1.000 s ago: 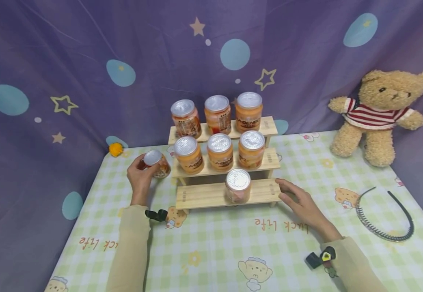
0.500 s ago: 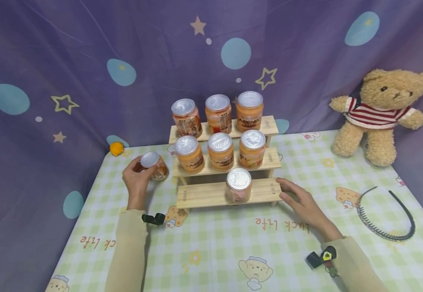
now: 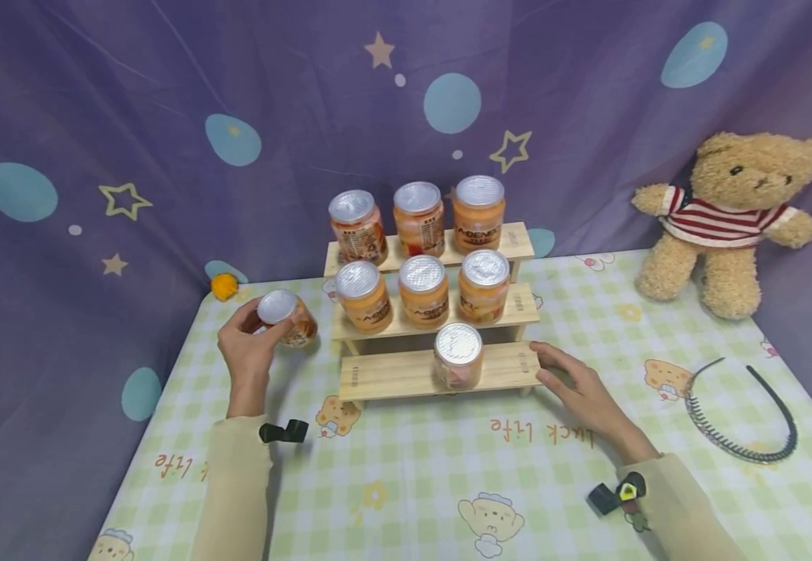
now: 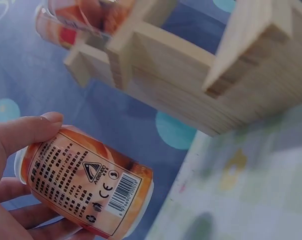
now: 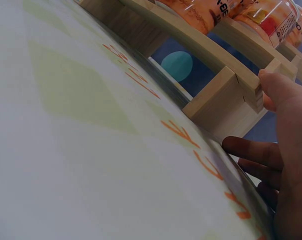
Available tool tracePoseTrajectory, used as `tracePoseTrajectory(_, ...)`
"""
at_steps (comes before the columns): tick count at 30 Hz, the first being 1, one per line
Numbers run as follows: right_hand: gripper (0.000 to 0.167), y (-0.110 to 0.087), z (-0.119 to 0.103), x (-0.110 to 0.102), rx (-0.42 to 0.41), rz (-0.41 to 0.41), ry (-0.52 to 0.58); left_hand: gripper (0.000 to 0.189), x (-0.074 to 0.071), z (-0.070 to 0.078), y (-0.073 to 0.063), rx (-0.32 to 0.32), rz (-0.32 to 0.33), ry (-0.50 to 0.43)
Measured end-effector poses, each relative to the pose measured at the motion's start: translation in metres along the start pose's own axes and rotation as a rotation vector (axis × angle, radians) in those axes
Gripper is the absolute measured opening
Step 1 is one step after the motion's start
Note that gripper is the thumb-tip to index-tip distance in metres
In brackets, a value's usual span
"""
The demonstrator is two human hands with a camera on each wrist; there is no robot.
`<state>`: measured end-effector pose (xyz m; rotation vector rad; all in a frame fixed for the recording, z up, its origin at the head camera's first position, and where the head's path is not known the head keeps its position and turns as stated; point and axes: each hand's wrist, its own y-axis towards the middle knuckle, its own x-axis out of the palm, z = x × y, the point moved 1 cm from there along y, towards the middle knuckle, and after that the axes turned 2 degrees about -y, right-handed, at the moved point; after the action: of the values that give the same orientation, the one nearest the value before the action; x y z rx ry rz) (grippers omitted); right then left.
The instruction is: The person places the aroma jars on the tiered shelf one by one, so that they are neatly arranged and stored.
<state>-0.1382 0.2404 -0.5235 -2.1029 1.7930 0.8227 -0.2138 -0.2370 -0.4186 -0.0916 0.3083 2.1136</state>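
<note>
My left hand [image 3: 246, 343] grips an orange-labelled jar [image 3: 297, 326] with a silver lid, thumb on one side and fingers around the other. It is held tilted beside the left end of a three-tier wooden display stand [image 3: 385, 375]. In the left wrist view, the back label of this jar [image 4: 86, 182] shows printed text and a barcode. My right hand [image 3: 577, 389] is at the right end of the lowest step. From the right wrist, its thumb [image 5: 281, 87] touches the board's corner, and the other fingers extend loosely below.
Three similar jars [image 3: 418, 222] line the top step and three jars [image 3: 423, 296] the middle one. A single jar [image 3: 458, 358] stands on the lowest step. A teddy bear [image 3: 721, 226] and a black headband [image 3: 743, 448] are on the right; a small yellow object [image 3: 224, 287] lies at the back left.
My left hand has moved left and slightly toward me with the jar, which now tilts more. The right hand stays at the stand's end.
</note>
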Motion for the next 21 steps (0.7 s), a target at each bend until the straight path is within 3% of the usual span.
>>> tracePoseTrajectory(11, 0.048, 0.000, 0.001, 0.001, -0.002, -0.003, -0.001, 0.054, -0.012, 0.033, -0.020, 0.035, -0.027, -0.060)
tracePoseTrajectory(21, 0.048, 0.000, 0.000, 0.001, -0.006, 0.000, -0.008, 0.054, -0.020, 0.059, -0.041, 0.026, -0.091, -0.115)
